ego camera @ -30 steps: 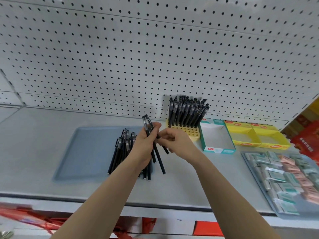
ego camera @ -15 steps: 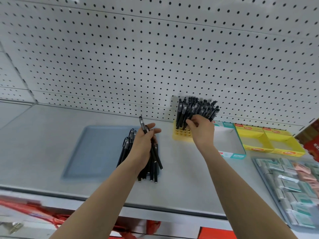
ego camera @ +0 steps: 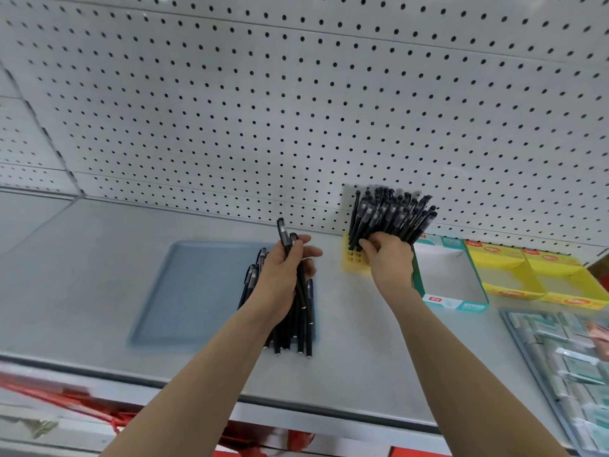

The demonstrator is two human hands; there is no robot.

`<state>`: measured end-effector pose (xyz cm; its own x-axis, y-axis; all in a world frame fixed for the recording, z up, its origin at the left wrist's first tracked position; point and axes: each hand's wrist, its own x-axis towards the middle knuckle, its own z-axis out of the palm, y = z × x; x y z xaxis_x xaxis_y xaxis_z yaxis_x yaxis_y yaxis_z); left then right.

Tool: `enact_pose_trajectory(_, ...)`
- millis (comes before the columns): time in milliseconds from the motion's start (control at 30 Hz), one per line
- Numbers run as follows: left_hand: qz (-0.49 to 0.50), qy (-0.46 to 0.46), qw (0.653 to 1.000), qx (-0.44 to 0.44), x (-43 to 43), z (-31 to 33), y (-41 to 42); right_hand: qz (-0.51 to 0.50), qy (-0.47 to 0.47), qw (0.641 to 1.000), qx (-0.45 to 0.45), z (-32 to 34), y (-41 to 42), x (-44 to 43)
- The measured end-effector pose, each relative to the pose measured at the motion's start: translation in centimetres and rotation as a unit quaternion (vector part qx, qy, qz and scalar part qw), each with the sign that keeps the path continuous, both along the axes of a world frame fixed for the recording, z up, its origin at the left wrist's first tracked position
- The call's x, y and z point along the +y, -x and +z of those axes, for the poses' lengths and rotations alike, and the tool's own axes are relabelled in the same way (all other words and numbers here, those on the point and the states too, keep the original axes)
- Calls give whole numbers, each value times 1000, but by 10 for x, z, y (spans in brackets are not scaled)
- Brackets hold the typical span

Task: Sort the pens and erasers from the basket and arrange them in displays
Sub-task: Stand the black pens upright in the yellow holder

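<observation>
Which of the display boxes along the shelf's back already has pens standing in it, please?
The small yellow plastic grid holder, leftmost; the teal-and-white carton and yellow cardboard tray beside it hold none.

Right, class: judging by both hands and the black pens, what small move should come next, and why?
Probably the right hand should release the standing black pens it pinches in the yellow plastic grid holder and reach across for one pen from the bundle of black pens the left hand grips above the blue tray; many remain unsorted there.
</observation>
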<state>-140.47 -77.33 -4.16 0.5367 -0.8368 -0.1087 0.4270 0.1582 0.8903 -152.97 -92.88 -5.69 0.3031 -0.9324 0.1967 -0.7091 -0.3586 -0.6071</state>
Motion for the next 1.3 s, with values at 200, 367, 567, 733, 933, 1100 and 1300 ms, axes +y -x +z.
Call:
enact_pose_trajectory(200, -11, 10, 1000, -11, -11, 1, 11, 56, -115, 982, -139, 18, 18, 30)
enact_pose_trajectory(367, -41, -13, 997, -69, -21, -3, 28, 275, -213, 929, -124, 33, 22, 58)
enact_pose_trajectory(567, -37, -34, 993, -109, -18, 0, 37, 179, -113, 972, -100, 27, 40, 36)
enact_pose_trajectory(733, -2, -35, 999, -31, -13, 3, 34, 19, -1, 989, -144, 28, 56, 4)
enact_pose_trajectory(933, -5, -36, 999, 18, -13, 3, 27, 27, 8, 980, -195, 27, 36, -4)
enact_pose_trajectory(1100, -38, -20, 997, -64, -7, 1, 23, 39, 22, 988, -150, 19, 22, -9)
enact_pose_trajectory(1300, -46, -21, 993, -104, -6, -4, 20, 16, 8, 993, -120, 10, 18, -7)
